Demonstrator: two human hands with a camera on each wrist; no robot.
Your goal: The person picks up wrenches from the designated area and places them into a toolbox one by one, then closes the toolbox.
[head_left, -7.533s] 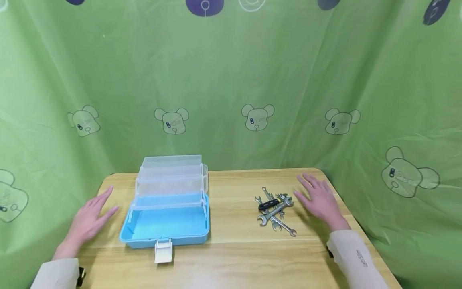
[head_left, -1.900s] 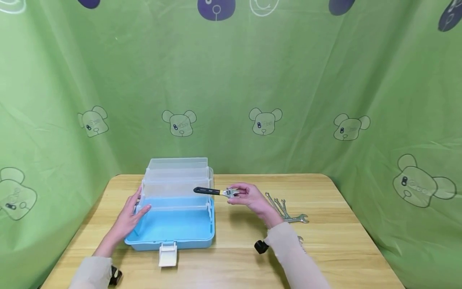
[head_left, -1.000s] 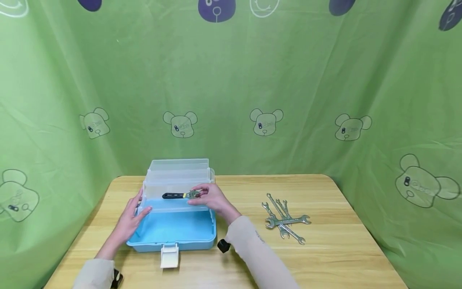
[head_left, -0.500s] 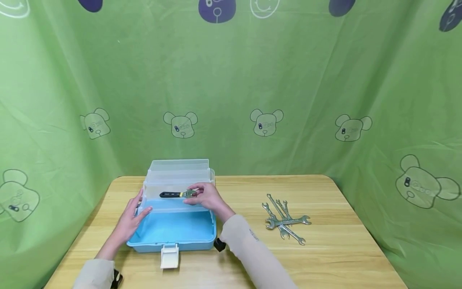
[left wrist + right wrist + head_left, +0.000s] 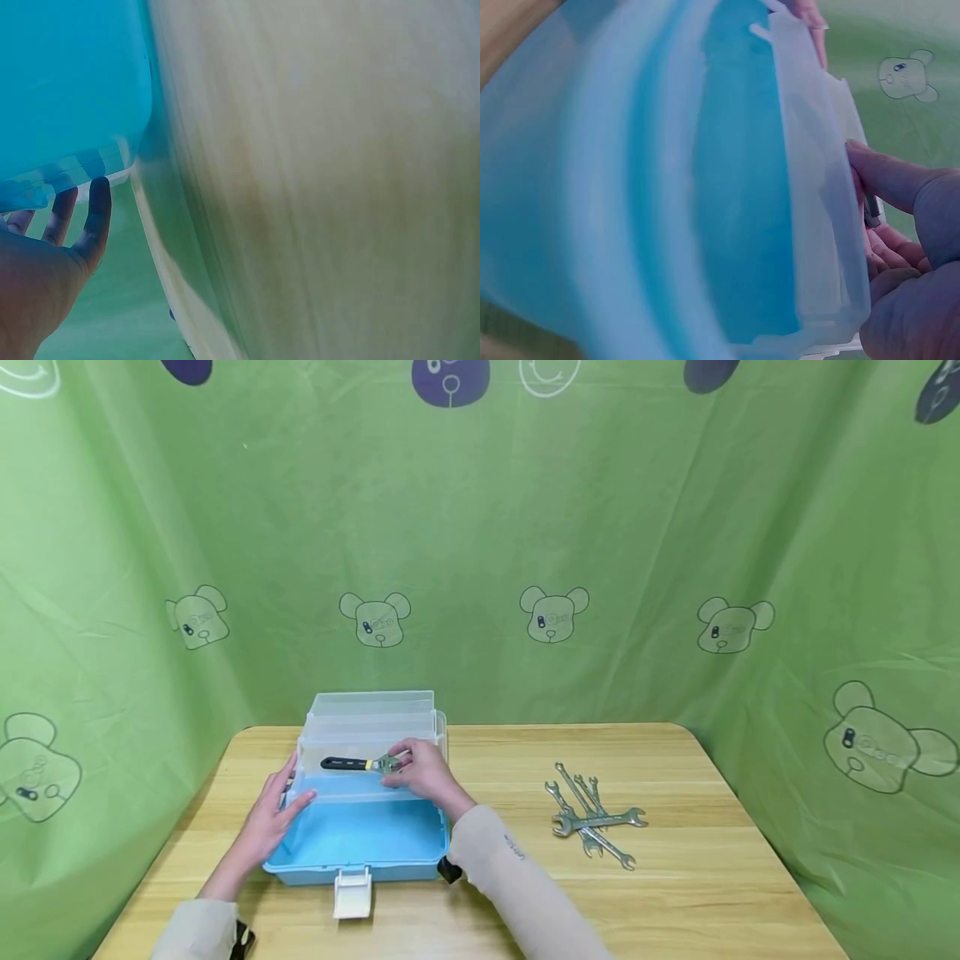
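A light-blue toolbox (image 5: pixel 300 868) stands unfolded on the table, its clear tiered trays (image 5: pixel 367 727) raised at the back. My left hand (image 5: pixel 262 818) holds the box's left side, thumb at the front of a tray and fingers along the outside; curved fingertips (image 5: pixel 97 214) meet the wall in the left wrist view. Over the trays, my right hand (image 5: pixel 429 774) pinches an adjustable wrench (image 5: pixel 347 764) by its metal head, the black handle pointing left. In the right wrist view most of the wrench hides behind the tray wall (image 5: pixel 825 172).
Several silver open-end wrenches (image 5: pixel 600 820) lie crossed on the wooden table (image 5: pixel 720 877) to the right. A white latch (image 5: pixel 352 893) hangs from the box's front. Green bear-print curtain (image 5: pixel 622 527) surrounds the table's back and sides.
My left hand has come to the toolbox. My right hand has taken the adjustable wrench from the pile, carried it left over the trays, and lately shifted slightly further left.
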